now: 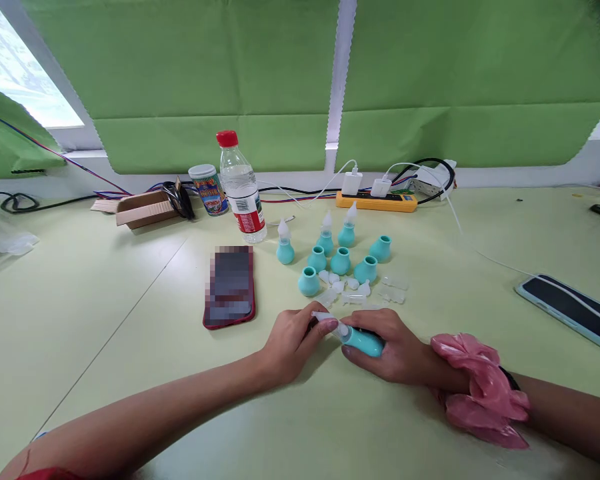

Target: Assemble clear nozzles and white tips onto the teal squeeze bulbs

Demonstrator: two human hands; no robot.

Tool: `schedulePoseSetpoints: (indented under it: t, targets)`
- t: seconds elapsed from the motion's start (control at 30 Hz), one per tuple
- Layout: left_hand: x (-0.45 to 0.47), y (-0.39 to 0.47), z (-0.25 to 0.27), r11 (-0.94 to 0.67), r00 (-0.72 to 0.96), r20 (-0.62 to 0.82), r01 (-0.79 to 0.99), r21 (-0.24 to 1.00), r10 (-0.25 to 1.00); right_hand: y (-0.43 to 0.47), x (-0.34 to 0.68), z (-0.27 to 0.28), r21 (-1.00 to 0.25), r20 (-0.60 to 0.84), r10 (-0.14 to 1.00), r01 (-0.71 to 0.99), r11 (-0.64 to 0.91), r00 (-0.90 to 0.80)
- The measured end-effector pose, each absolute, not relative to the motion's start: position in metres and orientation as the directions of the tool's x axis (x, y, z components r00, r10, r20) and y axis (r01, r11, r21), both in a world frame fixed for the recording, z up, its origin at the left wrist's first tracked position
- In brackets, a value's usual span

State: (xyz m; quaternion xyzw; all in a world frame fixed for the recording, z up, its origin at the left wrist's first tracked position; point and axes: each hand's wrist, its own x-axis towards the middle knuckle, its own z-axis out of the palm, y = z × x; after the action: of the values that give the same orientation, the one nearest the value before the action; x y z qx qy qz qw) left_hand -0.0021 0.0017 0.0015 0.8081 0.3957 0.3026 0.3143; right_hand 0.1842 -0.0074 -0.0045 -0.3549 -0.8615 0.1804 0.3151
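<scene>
At the middle front of the table, my right hand is closed around a turquoise squeeze bulb of a nasal aspirator, tilted with its neck toward the left. My left hand pinches a translucent nozzle piece that meets the bulb's neck. Just beyond the hands stand several loose turquoise bulbs with open necks, such as one bulb at the left. Three assembled aspirators, one of them the left aspirator, stand upright behind with nozzles on. Small white tips and clear tubes lie in front.
A phone with a red case lies to the left and another phone at the right, crossed by a white cable. Behind stand a water bottle, a printed can, an open carton and an orange power strip with chargers.
</scene>
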Motion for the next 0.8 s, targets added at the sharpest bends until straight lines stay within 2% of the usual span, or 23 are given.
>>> schedulePoseSetpoints:
  t: [0.2,0.43,0.6,0.8]
  targets:
    - [0.0001,0.0013,0.0011,-0.513,0.477,0.252,0.564,0.647,0.842,-0.0063,0.1848,-0.0037,-0.535,0.405,0.749,0.528,0.659,-0.524]
    - [0.0001,0.0037,-0.0015,-0.573,0.491,0.315,0.571,0.588,0.812,-0.0076,0.1865,-0.0058,-0.532,0.381,0.779,0.571,0.625,-0.498]
    - [-0.001,0.0051,-0.0048,-0.567,0.449,0.351,0.588,0.576,0.822,-0.0049,0.1876,-0.008,-0.593,0.374,0.827,0.578,0.561,-0.419]
    - [0.0011,0.0105,-0.0068,-0.494,0.42,0.268,0.662,0.564,0.867,-0.0045,0.1871,-0.01,-0.618,0.471,0.827,0.555,0.557,-0.305]
